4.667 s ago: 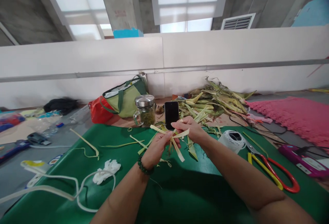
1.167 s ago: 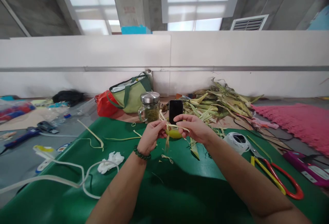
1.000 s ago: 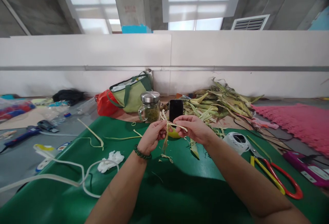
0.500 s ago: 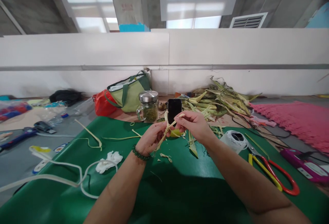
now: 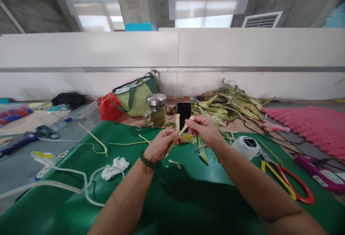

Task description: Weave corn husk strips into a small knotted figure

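Observation:
Pale strips of corn husk [image 5: 184, 129] are held up between my two hands over the green mat. My left hand [image 5: 163, 142], with a dark green bead bracelet at the wrist, pinches the husk where the strips come together; a tail of it hangs below the fingers. One strip sticks up free above that thumb. My right hand [image 5: 204, 129] pinches the end of another strip, which runs slanting between the hands. Behind the hands a dark phone [image 5: 183, 111] stands upright. Fingers cover part of the join in the husk.
A glass jar [image 5: 156, 112] and a green bag [image 5: 137, 98] stand behind the mat [image 5: 124, 206]. Piled corn husks [image 5: 234, 102] lie back right. Scissors [image 5: 285, 177] and a roll of white twine [image 5: 245, 146] lie right; crumpled tissue [image 5: 115, 168] and white cord [image 5: 87, 188] left.
The husk strip between my hands now looks wider and more spread, and the upright strip stands more open. Both hands have shifted very slightly and keep their pinch.

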{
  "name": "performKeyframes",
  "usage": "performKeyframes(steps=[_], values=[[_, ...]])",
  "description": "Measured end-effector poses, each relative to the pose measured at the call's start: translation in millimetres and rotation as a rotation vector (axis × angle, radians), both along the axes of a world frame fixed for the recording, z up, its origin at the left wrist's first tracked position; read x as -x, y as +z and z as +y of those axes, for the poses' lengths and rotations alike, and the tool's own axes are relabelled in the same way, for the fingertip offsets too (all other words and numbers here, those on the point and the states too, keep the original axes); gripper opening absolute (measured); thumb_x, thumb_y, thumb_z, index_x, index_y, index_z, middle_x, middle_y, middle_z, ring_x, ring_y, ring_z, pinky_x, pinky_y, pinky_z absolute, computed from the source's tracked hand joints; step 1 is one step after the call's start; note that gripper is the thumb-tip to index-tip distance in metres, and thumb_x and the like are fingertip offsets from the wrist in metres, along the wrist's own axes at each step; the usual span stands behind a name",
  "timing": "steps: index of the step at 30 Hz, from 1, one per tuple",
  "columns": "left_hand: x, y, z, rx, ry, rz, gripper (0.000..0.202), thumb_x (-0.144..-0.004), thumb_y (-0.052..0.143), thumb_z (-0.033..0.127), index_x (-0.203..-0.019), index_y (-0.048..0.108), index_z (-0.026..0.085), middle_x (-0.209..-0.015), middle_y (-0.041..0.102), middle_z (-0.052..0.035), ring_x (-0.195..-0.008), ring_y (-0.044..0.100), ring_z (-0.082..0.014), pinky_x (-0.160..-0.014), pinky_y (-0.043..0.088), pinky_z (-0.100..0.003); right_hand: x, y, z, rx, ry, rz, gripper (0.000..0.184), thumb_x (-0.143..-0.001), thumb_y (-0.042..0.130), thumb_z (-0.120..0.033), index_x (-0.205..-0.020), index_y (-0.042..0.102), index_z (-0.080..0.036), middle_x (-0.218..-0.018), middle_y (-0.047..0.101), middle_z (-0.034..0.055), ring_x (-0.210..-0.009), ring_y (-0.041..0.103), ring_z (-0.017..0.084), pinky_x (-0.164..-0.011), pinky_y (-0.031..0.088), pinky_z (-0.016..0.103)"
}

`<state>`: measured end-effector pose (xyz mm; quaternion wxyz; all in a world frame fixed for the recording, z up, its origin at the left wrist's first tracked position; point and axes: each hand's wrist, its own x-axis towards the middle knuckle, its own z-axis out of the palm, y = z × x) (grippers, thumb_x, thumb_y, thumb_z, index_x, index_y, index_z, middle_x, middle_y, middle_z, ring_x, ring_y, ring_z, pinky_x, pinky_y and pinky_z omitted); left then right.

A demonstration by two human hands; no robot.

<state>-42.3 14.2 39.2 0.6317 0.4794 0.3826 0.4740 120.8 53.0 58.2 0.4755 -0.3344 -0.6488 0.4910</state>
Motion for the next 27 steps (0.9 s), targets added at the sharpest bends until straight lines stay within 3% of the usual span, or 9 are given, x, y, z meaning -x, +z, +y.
performKeyframes(steps=[4, 7, 10, 16, 19, 23, 27], values=[[-1.3, 4.8, -1.6, -0.016, 0.012, 0.057, 0.043, -0.064, 0.068, 0.055, -0.059, 0.060, 0.013, -0.050, 0.048, 0.0038, -0.041, 0.034, -0.0044, -0.041, 0.023, -0.019, -5.4, 9.6, -5.5, -0.058, 0.018, -0.042, 0.032, -0.072, 0.066, -0.040, -0.053, 0.058, -0.015, -0.050, 0.058, -0.0003, -0.043, 0.045, 0.006, -0.043, 0.038, 0.019], [-3.6, 7.1, -2.8, -0.127, 0.077, 0.126, 0.041, -0.071, 0.064, 0.051, -0.057, 0.060, 0.013, -0.052, 0.051, 0.0020, -0.050, 0.042, -0.0074, -0.048, 0.032, -0.019, -13.5, 19.7, -10.9, -0.067, 0.229, -0.158, 0.018, -0.069, 0.068, -0.031, -0.067, 0.065, -0.014, -0.056, 0.061, -0.0001, -0.048, 0.051, 0.008, -0.046, 0.040, 0.019], [-5.6, 7.1, -3.2, -0.244, 0.155, 0.177, 0.035, -0.072, 0.065, 0.047, -0.067, 0.064, 0.013, -0.060, 0.058, 0.0001, -0.062, 0.051, -0.0113, -0.061, 0.039, -0.021, -19.0, 24.6, -12.8, -0.079, 0.385, -0.221, 0.013, -0.069, 0.066, -0.026, -0.075, 0.067, -0.015, -0.062, 0.063, 0.0007, -0.052, 0.054, 0.009, -0.048, 0.042, 0.020], [-5.7, 5.4, -5.3, -0.329, 0.165, 0.201, 0.031, -0.073, 0.065, 0.045, -0.079, 0.058, 0.016, -0.070, 0.056, 0.0008, -0.064, 0.051, -0.0115, -0.062, 0.040, -0.022, -12.6, 13.9, -4.9, -0.062, 0.167, -0.210, 0.018, -0.071, 0.066, -0.031, -0.080, 0.057, -0.018, -0.058, 0.058, -0.0030, -0.049, 0.051, 0.010, -0.046, 0.042, 0.021], [-4.2, 5.9, -6.9, -0.397, 0.166, 0.230, 0.028, -0.076, 0.063, 0.043, -0.077, 0.053, 0.017, -0.069, 0.051, 0.0018, -0.065, 0.047, -0.0109, -0.061, 0.038, -0.021, -6.8, 10.2, -5.0, -0.101, 0.184, -0.242, 0.022, -0.073, 0.065, -0.037, -0.076, 0.056, -0.017, -0.055, 0.052, -0.0040, -0.047, 0.046, 0.008, -0.044, 0.037, 0.020], [-2.8, 6.9, -8.1, -0.481, 0.133, 0.272, 0.024, -0.080, 0.058, 0.040, -0.077, 0.053, 0.016, -0.074, 0.051, 0.0001, -0.069, 0.046, -0.0122, -0.063, 0.038, -0.022, -4.4, 12.8, -11.3, -0.249, 0.186, -0.249, 0.022, -0.078, 0.059, -0.033, -0.063, 0.053, -0.017, -0.054, 0.049, -0.0037, -0.047, 0.042, 0.007, -0.045, 0.033, 0.020], [-4.1, 5.9, -9.6, -0.638, 0.233, 0.426, 0.017, -0.082, 0.055, 0.033, -0.076, 0.054, 0.017, -0.078, 0.056, -0.0029, -0.075, 0.052, -0.0157, -0.071, 0.041, -0.027, -7.6, 11.8, -12.4, -0.334, 0.159, -0.251, 0.013, -0.078, 0.056, -0.027, -0.068, 0.052, -0.019, -0.058, 0.054, -0.0022, -0.050, 0.048, 0.010, -0.047, 0.037, 0.021]])
